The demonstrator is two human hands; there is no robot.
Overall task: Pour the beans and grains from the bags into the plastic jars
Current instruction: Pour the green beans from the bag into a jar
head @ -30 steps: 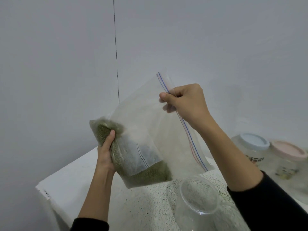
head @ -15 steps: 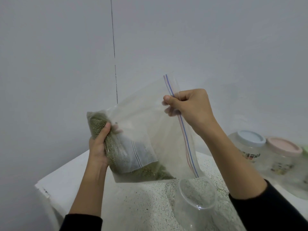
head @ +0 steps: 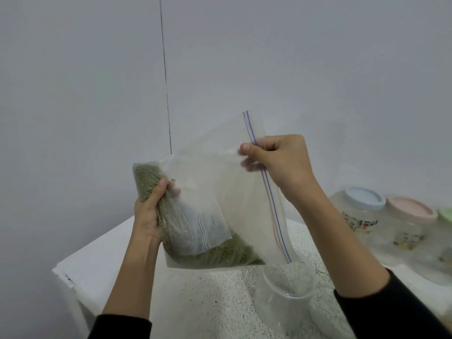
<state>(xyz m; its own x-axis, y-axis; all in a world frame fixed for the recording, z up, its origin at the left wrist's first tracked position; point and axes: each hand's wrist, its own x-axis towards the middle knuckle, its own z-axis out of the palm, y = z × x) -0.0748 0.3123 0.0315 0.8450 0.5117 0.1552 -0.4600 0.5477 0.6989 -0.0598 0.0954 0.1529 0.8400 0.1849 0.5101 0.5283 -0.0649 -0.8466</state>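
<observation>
Both forearms reach forward in dark sleeves. The left hand (head: 149, 214) curls its grip low, thumb up. The right hand (head: 281, 165) is raised higher, pinching thumb against curled fingers.

Faint mirrored print on the zip bag (head: 215, 223) beside its blue lines, too blurred to read, dark and red label marks on the blue-lidded jar (head: 359, 222), illegible too

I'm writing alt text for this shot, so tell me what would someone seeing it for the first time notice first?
The large clear zip-top plastic bag of green beans held up mid-frame: the left hand grips its bean-filled end, the right hand pinches the zip edge. Below stands an open clear plastic jar on the speckled white table, with lidded plastic jars at right.
</observation>
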